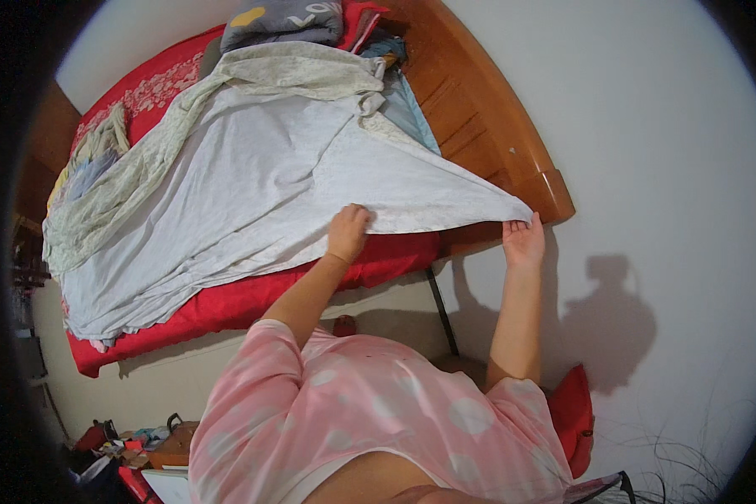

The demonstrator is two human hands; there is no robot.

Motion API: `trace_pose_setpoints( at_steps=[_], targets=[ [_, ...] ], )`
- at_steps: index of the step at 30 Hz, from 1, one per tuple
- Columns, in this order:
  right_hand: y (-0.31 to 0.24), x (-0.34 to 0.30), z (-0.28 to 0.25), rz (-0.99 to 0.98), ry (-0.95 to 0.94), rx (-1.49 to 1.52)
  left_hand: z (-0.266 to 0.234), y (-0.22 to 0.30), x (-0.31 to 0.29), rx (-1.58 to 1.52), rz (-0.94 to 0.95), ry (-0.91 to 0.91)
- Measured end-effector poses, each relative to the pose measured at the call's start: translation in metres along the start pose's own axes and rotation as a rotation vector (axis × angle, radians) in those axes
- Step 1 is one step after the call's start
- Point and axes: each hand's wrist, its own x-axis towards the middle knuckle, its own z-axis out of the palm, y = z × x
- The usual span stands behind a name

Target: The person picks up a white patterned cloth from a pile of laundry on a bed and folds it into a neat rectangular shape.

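Note:
A large white bed sheet [252, 168] lies spread across the bed, with a pale green patterned side turned up along its far and left edges. My right hand [523, 238] holds one corner of it, pulled out to the right in front of the headboard's end. Closer to the middle, my left hand [349, 230] is closed at the sheet's near edge, its fingers curled over the cloth. Between my hands the edge hangs in a shallow curve. Creases run across the white cloth.
The bed has a red cover [227, 304] and a brown wooden headboard [479, 109] on the right. A grey folded blanket [281, 21] rests at the far end; crumpled clothes [97, 160] lie at the left. A white wall [664, 151] stands close on my right.

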Motion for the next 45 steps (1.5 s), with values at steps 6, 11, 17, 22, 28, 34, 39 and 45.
trace_pose_setpoints(
  at_steps=[6,11,17,22,28,34,39,45],
  targets=[
    [0.002,0.028,-0.039,-0.197,0.085,-0.257,-0.046,-0.085,-0.069,0.264,-0.364,-0.151],
    [0.015,0.035,-0.078,-0.217,0.042,-0.226,-0.105,-0.124,-0.136,0.405,-0.507,-0.308],
    [0.009,0.053,-0.126,-0.163,0.410,-0.459,-0.130,-0.132,-0.195,0.485,-0.496,-0.416],
    [-0.001,0.049,-0.161,-0.230,0.448,-0.440,-0.133,-0.132,-0.243,0.029,-0.771,-0.642],
    [-0.065,0.017,-0.196,-0.403,0.865,-0.637,-0.144,-0.071,-0.191,-0.269,-0.911,-0.979],
    [-0.072,-0.001,-0.220,-0.432,0.826,-0.541,-0.137,-0.067,-0.177,-0.341,-0.784,-0.935],
    [-0.027,0.000,-0.216,-0.263,0.857,-0.593,-0.151,-0.113,-0.212,-0.203,-0.808,-0.890],
    [0.007,0.013,-0.176,-0.327,0.701,-0.602,-0.177,-0.135,-0.194,-0.123,-0.847,-0.569]
  ],
)
